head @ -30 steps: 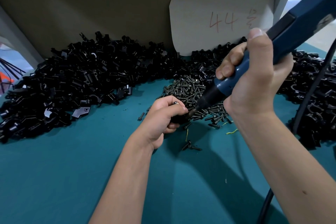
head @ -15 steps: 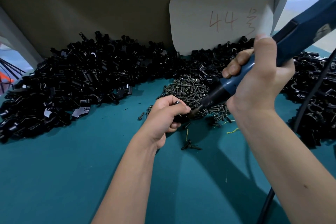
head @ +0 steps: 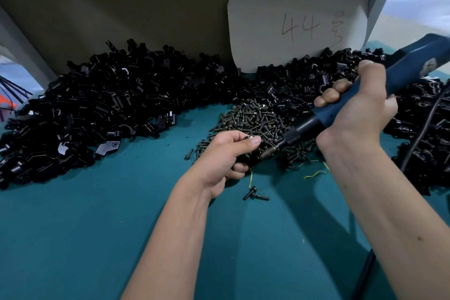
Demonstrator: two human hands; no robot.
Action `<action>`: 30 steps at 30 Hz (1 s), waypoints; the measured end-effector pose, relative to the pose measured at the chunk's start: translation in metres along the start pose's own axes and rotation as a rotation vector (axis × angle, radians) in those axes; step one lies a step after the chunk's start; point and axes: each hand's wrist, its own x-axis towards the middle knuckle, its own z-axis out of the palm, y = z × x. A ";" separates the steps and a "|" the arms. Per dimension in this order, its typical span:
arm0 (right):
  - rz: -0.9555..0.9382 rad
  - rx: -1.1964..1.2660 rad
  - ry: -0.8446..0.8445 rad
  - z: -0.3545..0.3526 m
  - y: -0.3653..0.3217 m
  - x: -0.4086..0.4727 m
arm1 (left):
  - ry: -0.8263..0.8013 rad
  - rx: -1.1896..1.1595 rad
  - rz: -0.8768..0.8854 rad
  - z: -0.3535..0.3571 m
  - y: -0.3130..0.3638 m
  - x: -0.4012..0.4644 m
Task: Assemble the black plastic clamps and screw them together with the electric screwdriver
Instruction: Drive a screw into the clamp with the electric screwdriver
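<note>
Black plastic clamp (head: 246, 159) sat mostly hidden in the left hand (head: 225, 153), just on the near-left side of the screw pile (head: 258, 122). Left fingers (head: 252, 140) were curled round it, thumb on top pinching near a small metal bit, probably a screw head. Right hand (head: 358, 114) was wrapped tight around the blue electric screwdriver (head: 365, 95) — fingers closed on the grip.

Key relation: the driver's long axis ran from upper right, past the screw pile, down-left to the clamp. Its tip (head: 266, 152) met the clamp right at the left fingers, so the push line goes toward the left palm. Judgement: screw being driven or about to be; whether the bit was seated I couldn't tell, contact point too small and shadowed.

Room: bare teal desk (head: 97, 226) on the near side of the screw pile gave free space to pull both hands back. Far side was blocked by heaps of loose clamp parts (head: 109, 105) left of the pile and more parts (head: 418, 129) to its right, so little room to swing the driver body outward. Two stray screws (head: 255, 195) lay just nearer than the left hand. Driver cable (head: 423, 126) draped over the right heap — snag risk if the tool gets drawn back fast.
</note>
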 end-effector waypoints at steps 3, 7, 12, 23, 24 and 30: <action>0.071 -0.003 -0.122 -0.011 0.003 0.011 | -0.038 0.062 -0.004 0.000 0.001 -0.001; 0.136 0.108 -0.436 -0.011 -0.009 0.018 | -0.179 0.056 -0.031 0.002 0.000 -0.004; 0.080 0.064 -0.580 -0.002 -0.025 0.008 | -0.255 -0.027 -0.002 0.001 0.002 -0.006; -0.039 -0.042 -0.314 -0.002 -0.017 0.008 | -0.163 -0.090 0.088 0.007 0.004 -0.009; -0.044 -0.044 -0.279 -0.001 -0.016 0.009 | -0.147 -0.070 0.098 0.007 0.005 -0.008; -0.068 -0.048 -0.096 0.000 -0.006 0.015 | -0.103 0.034 0.217 0.004 0.005 -0.007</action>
